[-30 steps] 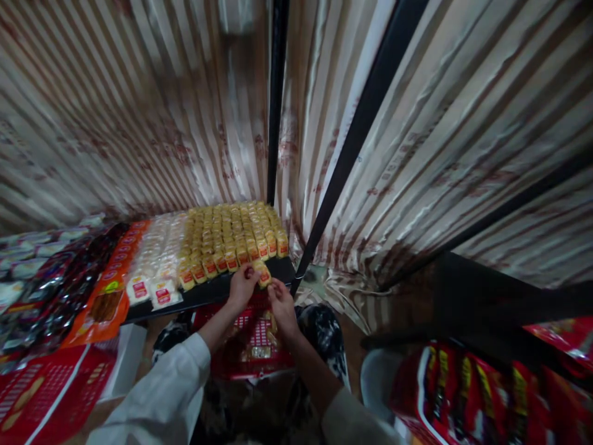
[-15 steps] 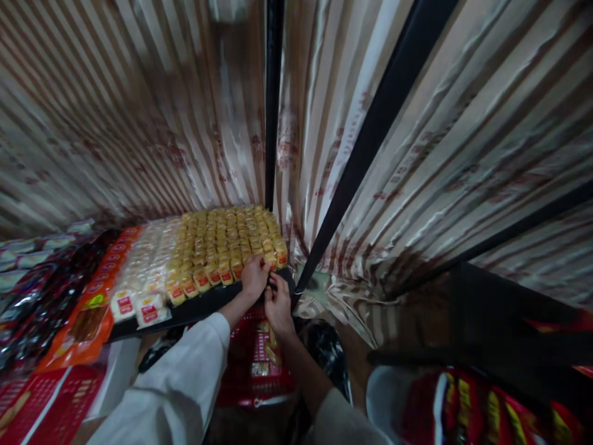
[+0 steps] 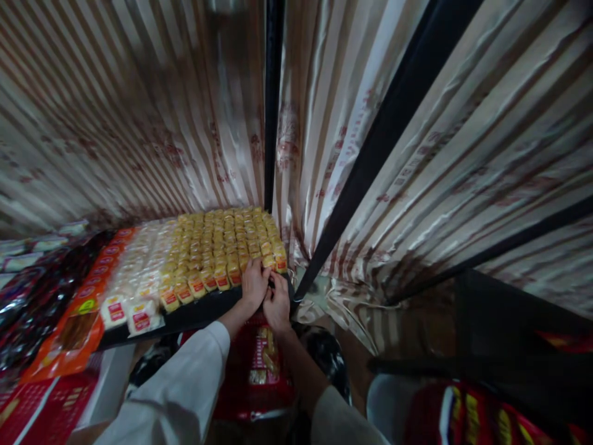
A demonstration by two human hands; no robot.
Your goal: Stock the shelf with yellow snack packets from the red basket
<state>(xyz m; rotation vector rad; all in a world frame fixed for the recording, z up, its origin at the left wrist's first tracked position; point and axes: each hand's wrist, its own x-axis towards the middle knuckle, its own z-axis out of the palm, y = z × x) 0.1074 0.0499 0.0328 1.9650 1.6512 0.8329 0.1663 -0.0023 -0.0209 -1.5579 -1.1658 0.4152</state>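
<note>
Rows of small yellow wrapped packets with red-and-white labels stand on a black shelf. My left hand is at the front of these rows, near the shelf's right end, its fingers curled in. Close beside it, my right hand has its thumb and fingers drawn together just below the shelf's front edge. The fingertips of both hands nearly meet. Whatever lies between them is too dark and small to make out.
White wrapped packets, an orange bag and dark shiny packs lie leftward. Below my hands is a red package. A black post slants up in front of striped curtains. Red-yellow packs sit lower right.
My left hand has tilted slightly downward, its fingers more curled over the front packets. My right hand has barely moved. The view has shifted a little.
</note>
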